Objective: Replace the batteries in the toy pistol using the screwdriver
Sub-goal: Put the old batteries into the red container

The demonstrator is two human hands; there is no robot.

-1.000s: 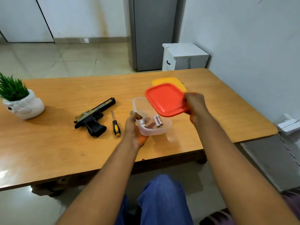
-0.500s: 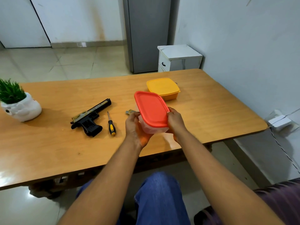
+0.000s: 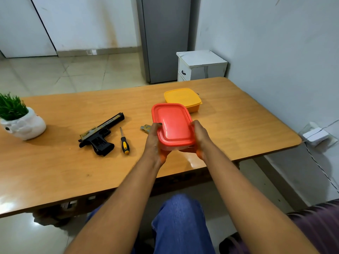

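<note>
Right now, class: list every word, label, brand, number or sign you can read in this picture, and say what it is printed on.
None can be read.
Toy pistol: a line of small print runs along the slide, too blurred to read.
Red lid, yellow container, screwdriver, white plant pot: no text shows.

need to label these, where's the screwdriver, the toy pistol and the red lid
screwdriver (image 3: 124, 146): head view, on its yellow and black handle
toy pistol (image 3: 99, 134): head view, on the middle of its body
red lid (image 3: 173, 123): head view, on its flat top
</note>
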